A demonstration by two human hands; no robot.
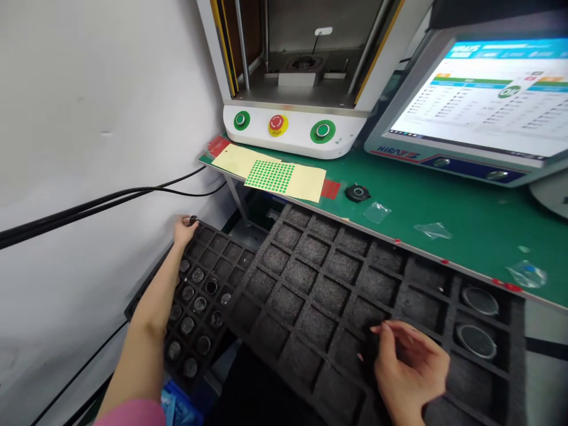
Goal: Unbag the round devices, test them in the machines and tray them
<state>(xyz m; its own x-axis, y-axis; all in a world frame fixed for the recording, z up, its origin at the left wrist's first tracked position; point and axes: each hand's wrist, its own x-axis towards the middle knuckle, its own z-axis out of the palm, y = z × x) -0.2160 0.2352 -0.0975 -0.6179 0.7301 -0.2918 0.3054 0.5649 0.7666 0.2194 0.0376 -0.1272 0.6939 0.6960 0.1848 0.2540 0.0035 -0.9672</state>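
right hand [410, 370], fingers curled, rests on the foam tray [337, 296] below the desk [465, 219]; left hand [184, 229] pinches a small part [192, 220] at the lower tray [199, 290]. tilted foam tray could slip, spilling its two rings [479, 322].

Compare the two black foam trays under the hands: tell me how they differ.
The upper black foam tray has large square pockets, nearly all vacant but for two round rimmed parts at its right end; the lower black foam tray has small pockets, many holding small round parts. The upper overlaps the lower. The right hand rests on the upper; the left hand grips the lower's far corner. Both are dark gridded foam.
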